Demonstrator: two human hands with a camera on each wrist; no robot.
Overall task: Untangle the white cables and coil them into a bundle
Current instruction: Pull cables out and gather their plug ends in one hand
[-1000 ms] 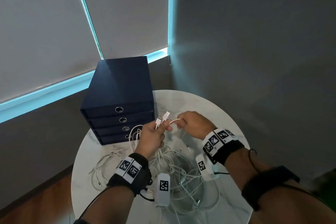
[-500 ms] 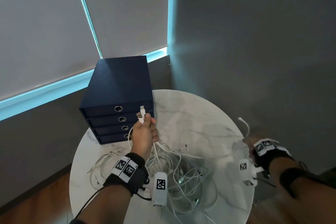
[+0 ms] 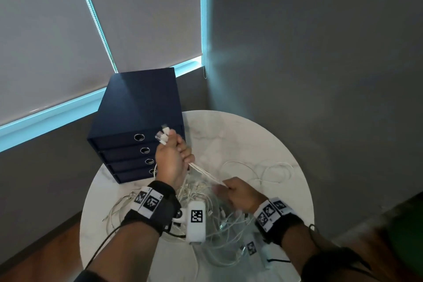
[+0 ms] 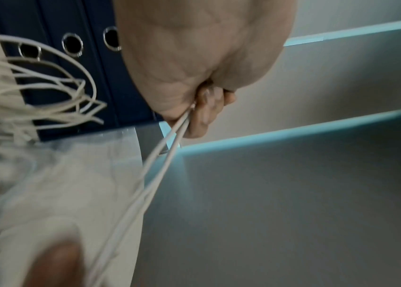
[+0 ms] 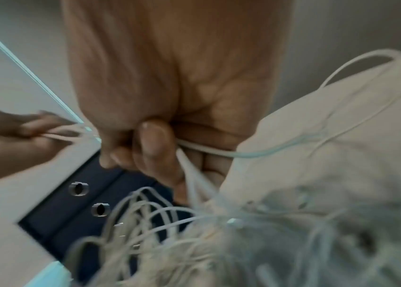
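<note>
Left hand grips two cables by their plugs; they run taut, down-right, into clenched right hand above the table centre.

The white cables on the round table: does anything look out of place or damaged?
No damage shows. The white cables lie in a tangled heap on the table. The left hand grips two plug ends; taut strands run to the right hand.
</note>
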